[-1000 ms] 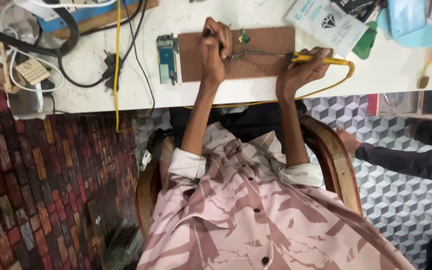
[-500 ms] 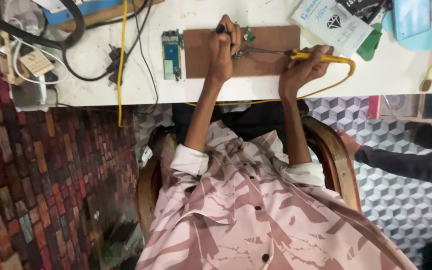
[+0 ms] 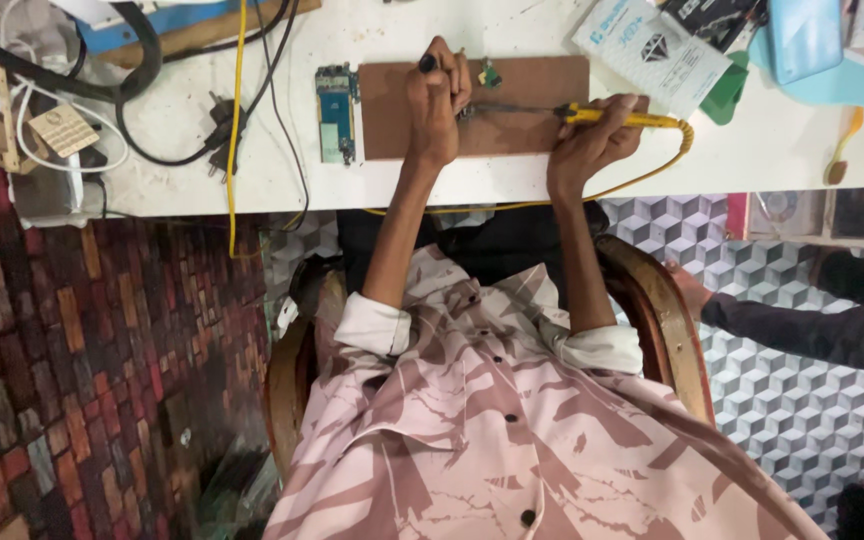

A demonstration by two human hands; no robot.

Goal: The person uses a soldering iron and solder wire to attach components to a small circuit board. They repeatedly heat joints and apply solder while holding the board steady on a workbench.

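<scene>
My left hand (image 3: 436, 100) rests on a brown board (image 3: 512, 130) on the white table (image 3: 252, 180), fingers closed on a small dark-tipped tool. A tiny green circuit piece (image 3: 490, 73) lies just right of that hand. My right hand (image 3: 592, 140) grips a yellow-handled soldering iron (image 3: 622, 118). Its thin metal tip points left toward my left hand. A yellow cord (image 3: 687, 140) runs from the handle back around my wrist.
A blue-green phone circuit board (image 3: 335, 112) lies left of the brown board. Black and yellow cables and a plug (image 3: 220, 120) lie at the left. A white packet (image 3: 652, 45) and blue items lie at the right. Another person's hand (image 3: 687, 290) touches my wooden chair.
The view wobbled slightly sideways. Both hands stay on the brown board with the same tools in them.
</scene>
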